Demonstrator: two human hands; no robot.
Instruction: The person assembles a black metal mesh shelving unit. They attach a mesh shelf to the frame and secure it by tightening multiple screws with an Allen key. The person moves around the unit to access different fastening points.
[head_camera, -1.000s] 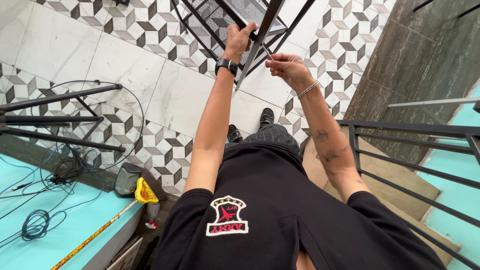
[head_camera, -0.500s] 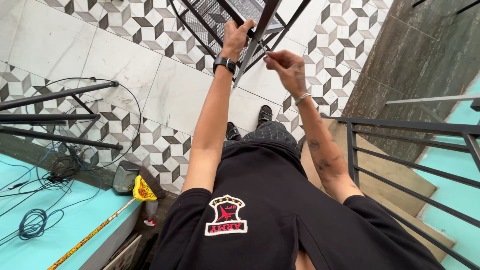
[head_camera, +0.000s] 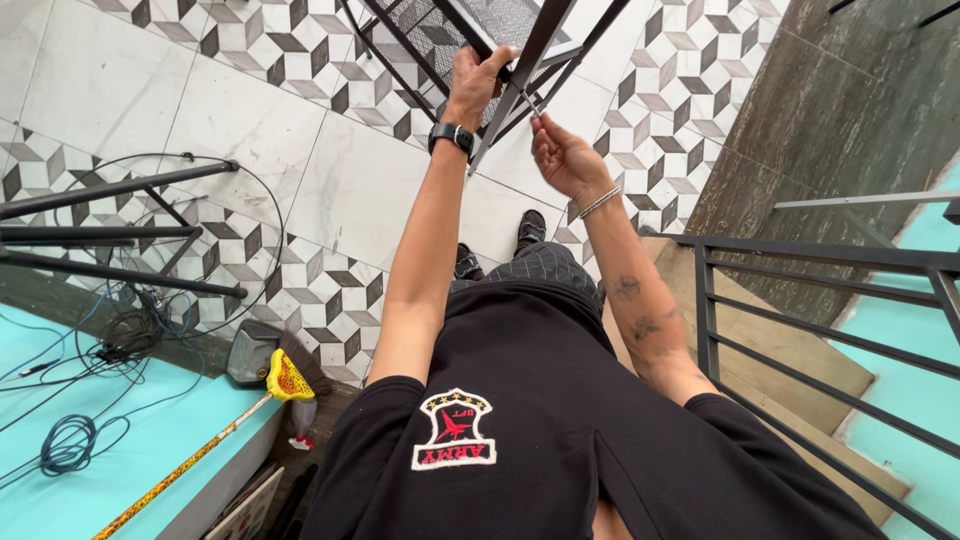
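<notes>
My left hand (head_camera: 472, 78), with a black watch on the wrist, is closed around a slanted bar of a black metal frame (head_camera: 535, 45) held out in front of me above the tiled floor. Just right of it, my right hand (head_camera: 560, 150), wearing a thin bracelet, pinches a small thin silvery piece (head_camera: 530, 102) against the same bar. What that piece is I cannot make out. A mesh panel of the frame (head_camera: 500, 18) shows behind the bars.
A black metal railing (head_camera: 800, 300) and stone steps (head_camera: 770, 340) lie at right. Black metal bars (head_camera: 110, 190) lie on the patterned tiles at left, by blue and black cables (head_camera: 70, 440), a grey dustpan (head_camera: 250, 350) and a yellow broom (head_camera: 285, 378).
My right hand has shifted slightly left and its fingertips have come up to the bar beside the left hand. The left hand keeps its grip on the bar.
</notes>
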